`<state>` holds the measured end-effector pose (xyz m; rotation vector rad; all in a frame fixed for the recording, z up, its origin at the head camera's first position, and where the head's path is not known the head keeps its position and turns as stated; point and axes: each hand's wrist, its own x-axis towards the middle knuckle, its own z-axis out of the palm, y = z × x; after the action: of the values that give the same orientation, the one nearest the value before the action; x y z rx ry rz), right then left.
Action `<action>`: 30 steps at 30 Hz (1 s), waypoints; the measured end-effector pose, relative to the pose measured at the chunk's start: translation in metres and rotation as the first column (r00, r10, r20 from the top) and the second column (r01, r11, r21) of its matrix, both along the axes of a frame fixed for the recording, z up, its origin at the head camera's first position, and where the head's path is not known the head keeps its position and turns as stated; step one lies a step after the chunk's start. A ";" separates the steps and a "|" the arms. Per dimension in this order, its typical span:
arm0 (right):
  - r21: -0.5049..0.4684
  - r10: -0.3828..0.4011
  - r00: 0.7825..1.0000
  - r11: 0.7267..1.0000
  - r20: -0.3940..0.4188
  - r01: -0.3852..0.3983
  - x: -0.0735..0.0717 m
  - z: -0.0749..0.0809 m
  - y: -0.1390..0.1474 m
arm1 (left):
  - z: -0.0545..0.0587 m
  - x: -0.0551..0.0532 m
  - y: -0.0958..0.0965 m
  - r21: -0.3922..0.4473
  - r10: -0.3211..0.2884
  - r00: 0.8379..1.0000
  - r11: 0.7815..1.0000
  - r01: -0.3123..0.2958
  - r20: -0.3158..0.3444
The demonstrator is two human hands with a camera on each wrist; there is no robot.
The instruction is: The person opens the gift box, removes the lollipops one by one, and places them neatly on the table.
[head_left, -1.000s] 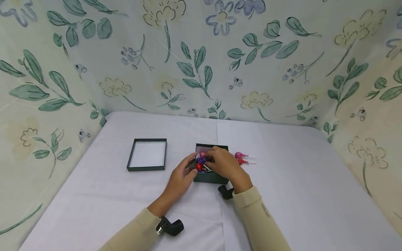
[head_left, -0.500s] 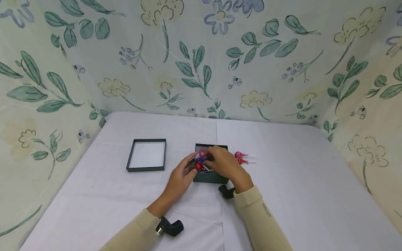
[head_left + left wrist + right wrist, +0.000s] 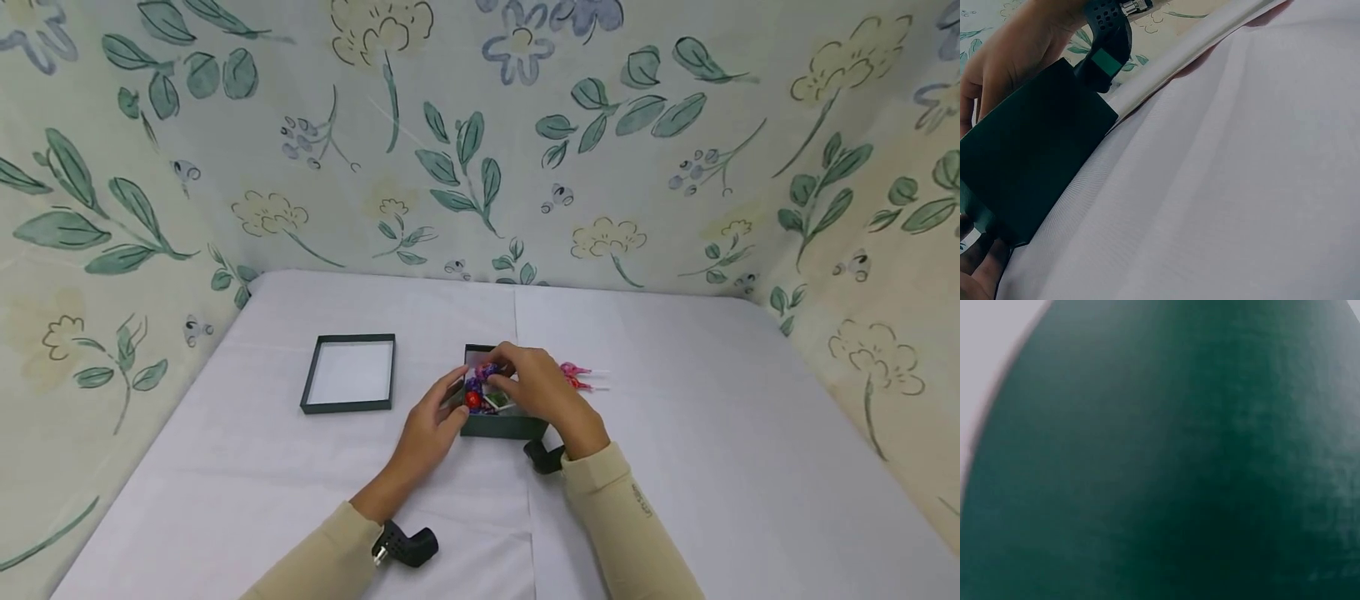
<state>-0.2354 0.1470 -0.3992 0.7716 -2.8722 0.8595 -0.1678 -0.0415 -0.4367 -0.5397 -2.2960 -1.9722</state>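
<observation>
A dark green box [image 3: 504, 427] stands uncovered on the white cloth in the head view, with several wrapped lollipops inside, among them a red lollipop [image 3: 472, 400]. My left hand [image 3: 426, 429] grips the box's left side, thumb near the front corner. Over the box, my right hand [image 3: 542, 385] pinches a purple-and-pink lollipop [image 3: 486, 371] between thumb and fingers; the hand hides the box's right part. The left wrist view shows the box's outer wall [image 3: 1035, 156] with fingers at its lower corner. Green box wall [image 3: 1147, 456], blurred, fills the right wrist view.
The box's lid [image 3: 348, 408], white inside with a dark rim, lies to the left. Just right of the box, a pink lollipop [image 3: 573, 368] and a red lollipop [image 3: 577, 384] lie with sticks pointing right. Floral fabric [image 3: 450, 167] surrounds the table.
My right fingers have shifted slightly up and left, and a purple-and-pink lollipop now shows at their tips. More of the box's inside is visible below them. My left hand stays put.
</observation>
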 end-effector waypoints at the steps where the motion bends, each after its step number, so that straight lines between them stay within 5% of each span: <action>1: -0.001 -0.005 1.000 1.000 -0.009 0.005 0.000 0.001 0.000 | 0.000 0.000 0.000 0.001 0.001 1.000 1.000 -0.001 0.004; 20: -0.113 -0.046 0.992 0.993 -0.114 0.033 0.007 0.021 0.013 | 0.001 0.003 -0.001 -0.001 0.010 1.000 1.000 -0.010 0.027; 30: -0.158 -0.028 0.997 0.987 -0.078 0.015 0.008 0.028 0.030 | -0.001 0.001 0.002 0.009 0.020 1.000 1.000 -0.020 0.011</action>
<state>-0.2275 0.1767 -0.3710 0.7395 -2.6985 1.0138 -0.1666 -0.0400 -0.4374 -0.5043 -2.2880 -1.9802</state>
